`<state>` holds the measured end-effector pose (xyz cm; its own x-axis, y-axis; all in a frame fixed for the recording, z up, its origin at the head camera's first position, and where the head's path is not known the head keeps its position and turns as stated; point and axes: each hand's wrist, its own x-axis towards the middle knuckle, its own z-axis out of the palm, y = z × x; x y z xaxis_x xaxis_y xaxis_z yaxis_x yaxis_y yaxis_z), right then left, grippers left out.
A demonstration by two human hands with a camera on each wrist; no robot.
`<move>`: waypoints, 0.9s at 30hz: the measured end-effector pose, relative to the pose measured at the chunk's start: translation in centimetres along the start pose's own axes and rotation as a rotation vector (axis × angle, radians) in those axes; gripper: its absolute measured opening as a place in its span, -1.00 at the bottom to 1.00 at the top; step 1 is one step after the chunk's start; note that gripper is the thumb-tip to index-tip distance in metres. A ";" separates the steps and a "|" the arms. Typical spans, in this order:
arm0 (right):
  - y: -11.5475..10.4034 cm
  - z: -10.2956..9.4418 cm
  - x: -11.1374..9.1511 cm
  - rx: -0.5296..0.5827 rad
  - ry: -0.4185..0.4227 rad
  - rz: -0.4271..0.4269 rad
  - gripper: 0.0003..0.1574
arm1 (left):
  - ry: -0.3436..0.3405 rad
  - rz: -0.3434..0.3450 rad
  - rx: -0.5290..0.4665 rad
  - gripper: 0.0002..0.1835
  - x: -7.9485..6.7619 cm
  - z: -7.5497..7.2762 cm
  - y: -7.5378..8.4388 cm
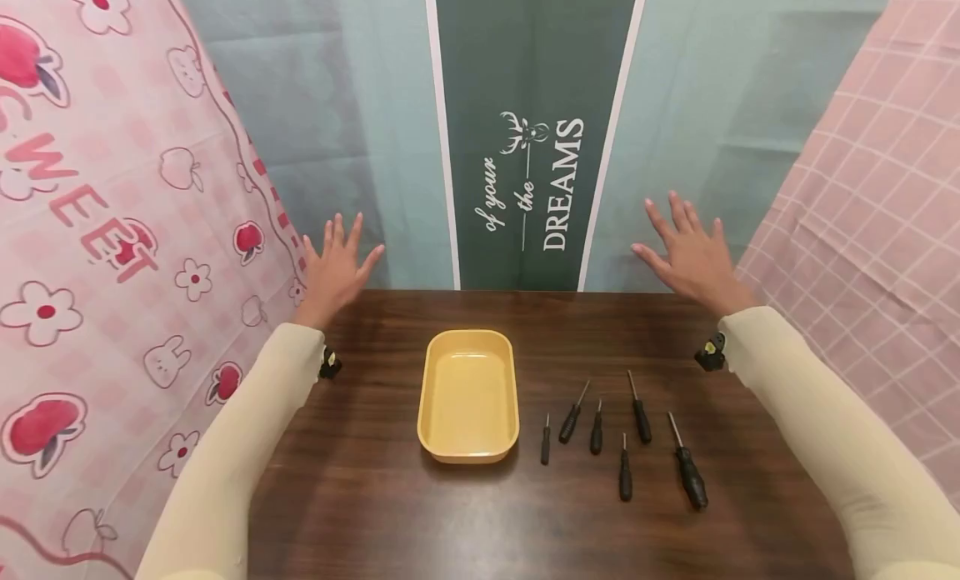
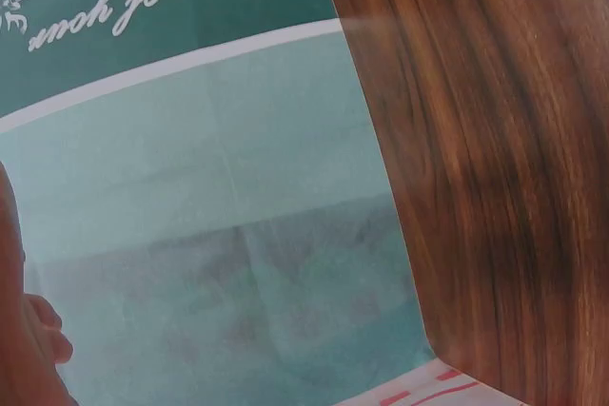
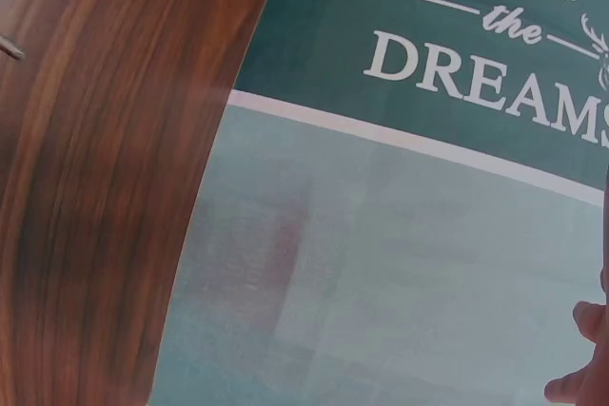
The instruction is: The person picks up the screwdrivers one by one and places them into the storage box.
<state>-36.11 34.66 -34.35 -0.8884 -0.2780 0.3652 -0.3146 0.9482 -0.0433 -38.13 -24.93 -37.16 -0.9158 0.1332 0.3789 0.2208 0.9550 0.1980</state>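
Note:
Both hands are raised with fingers spread and hold nothing. My left hand [image 1: 333,267] is up at the back left, over the far table edge; part of the same hand [image 2: 33,339] shows at the left of its wrist view. Across from it, my right hand [image 1: 693,259] is up at the back right, and its fingers [image 3: 590,320] show at the right side of the right wrist view. Between the arms a yellow rectangular tray [image 1: 468,397] stands on the table. To its right lie several black-handled screwdrivers of differing sizes, the largest screwdriver [image 1: 690,477] farthest right and a small screwdriver [image 1: 546,442] closest to the tray.
The dark wooden table [image 1: 360,513] reaches back to a green curtain [image 1: 517,63] with white lettering. A pink patterned cloth [image 1: 112,330] hangs at the left, and a pink checked cloth [image 1: 885,230] at the right. A screwdriver tip [image 3: 11,48] enters the right wrist view.

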 end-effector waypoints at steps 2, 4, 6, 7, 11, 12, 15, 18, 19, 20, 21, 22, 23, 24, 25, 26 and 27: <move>0.0 0.0 -0.2 -0.005 0.005 -0.009 -0.01 | 0.008 -0.001 -0.003 -0.06 -0.3 0.1 0.2; -0.1 -0.1 -0.4 -0.009 0.015 -0.021 -0.02 | 0.020 -0.006 -0.009 -0.06 -0.6 0.1 0.4; -0.2 -0.1 -0.6 -0.012 0.025 -0.031 -0.02 | 0.032 -0.017 -0.015 -0.05 -0.9 0.1 0.6; -0.2 0.0 -0.7 -0.012 0.032 -0.036 -0.03 | 0.039 -0.023 -0.017 -0.06 -1.1 0.1 0.7; -0.5 0.3 -1.8 -0.017 0.043 -0.052 -0.02 | 0.060 -0.038 -0.053 -0.08 -2.1 0.5 1.2; -0.6 0.4 -2.3 -0.019 0.040 -0.054 -0.02 | 0.063 -0.040 -0.066 -0.08 -2.5 0.8 1.3; -0.9 1.1 -3.7 -0.017 0.029 -0.058 -0.01 | 0.060 -0.039 -0.093 -0.09 -3.7 1.8 1.8; -1.2 1.7 -4.7 -0.015 0.034 -0.070 -0.02 | 0.071 -0.035 -0.105 -0.11 -4.8 2.7 2.0; -1.2 1.9 -4.9 -0.011 0.045 -0.076 -0.02 | 0.077 -0.031 -0.105 -0.11 -5.1 2.9 2.1; -1.2 2.0 -5.1 -0.006 0.055 -0.078 -0.02 | 0.085 -0.024 -0.108 -0.12 -5.3 3.1 2.2; -1.2 2.2 -5.2 -0.001 0.068 -0.080 -0.02 | 0.092 -0.019 -0.114 -0.13 -5.4 3.2 2.3; -1.2 2.3 -5.4 0.007 0.085 -0.080 -0.03 | 0.100 -0.011 -0.121 -0.14 -5.5 3.3 2.4; -1.1 2.4 -5.6 0.019 0.100 -0.078 -0.03 | 0.107 -0.003 -0.128 -0.15 -5.6 3.4 2.4; -1.0 2.5 -5.7 0.032 0.113 -0.073 -0.04 | 0.109 0.004 -0.133 -0.15 -5.6 3.4 2.6; -1.0 2.6 -5.8 0.046 0.124 -0.067 -0.04 | 0.110 0.011 -0.135 -0.15 -5.6 3.4 2.7; -1.0 2.7 -5.9 0.053 0.136 -0.063 -0.05 | 0.112 0.016 -0.137 -0.15 -5.6 3.4 2.8; -1.1 2.8 -6.0 0.057 0.144 -0.062 -0.05 | 0.113 0.019 -0.135 -0.15 -5.6 3.3 3.0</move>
<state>-31.39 34.87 -39.07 -0.8109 -0.3065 0.4986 -0.3891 0.9187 -0.0681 -33.48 -21.95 -41.70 -0.8691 0.1134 0.4814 0.2881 0.9072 0.3064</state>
